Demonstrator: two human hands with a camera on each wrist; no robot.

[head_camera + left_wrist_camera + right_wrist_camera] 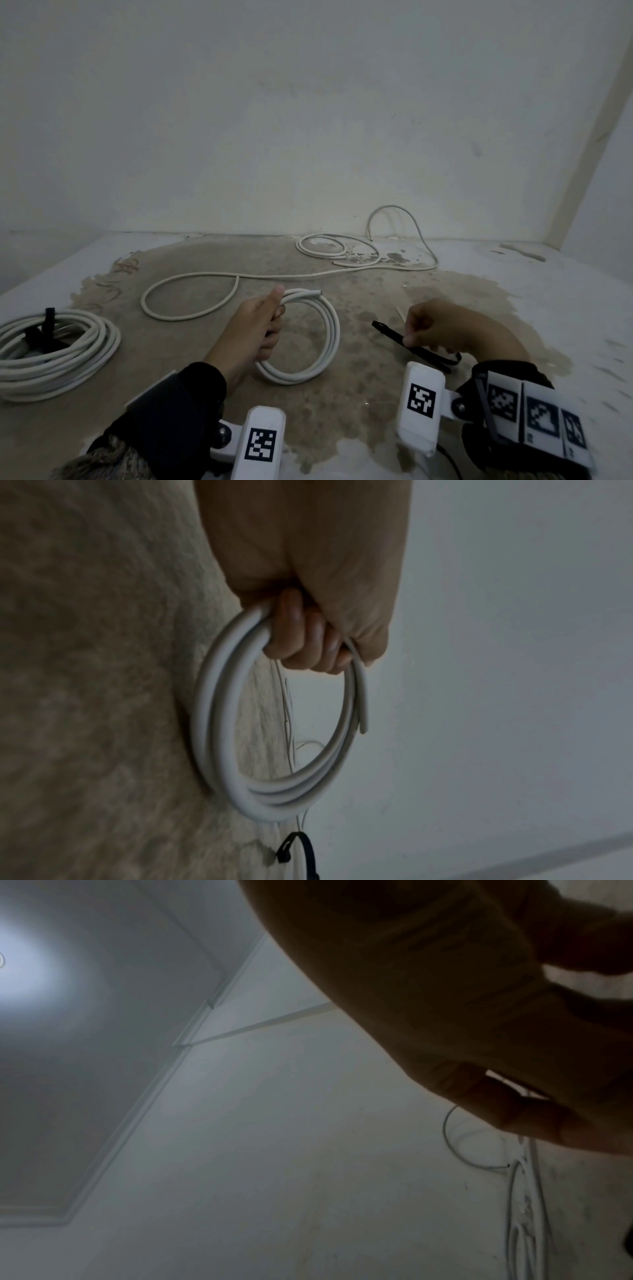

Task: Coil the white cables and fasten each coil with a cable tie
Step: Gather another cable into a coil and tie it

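My left hand (pixel 263 325) grips a small coil of white cable (pixel 329 337), several loops standing just above the floor; the left wrist view shows the fingers (pixel 308 637) curled round the coil (pixel 219 723). To its right my right hand (pixel 435 329) pinches a black cable tie (pixel 404 342) that lies low over the floor. A long loose white cable (pixel 191 298) runs from a loop behind my left hand to the back wall. A large white coil (pixel 58 349) with a black tie (pixel 48 325) on it lies at the left.
More loose white cable (pixel 322 246) lies coiled by the back wall, with one arc (pixel 400 219) rising against it. The floor (pixel 342 394) is stained brown concrete with white patches at the edges. The right wrist view shows mostly wall, ceiling and the dark hand (pixel 479 1015).
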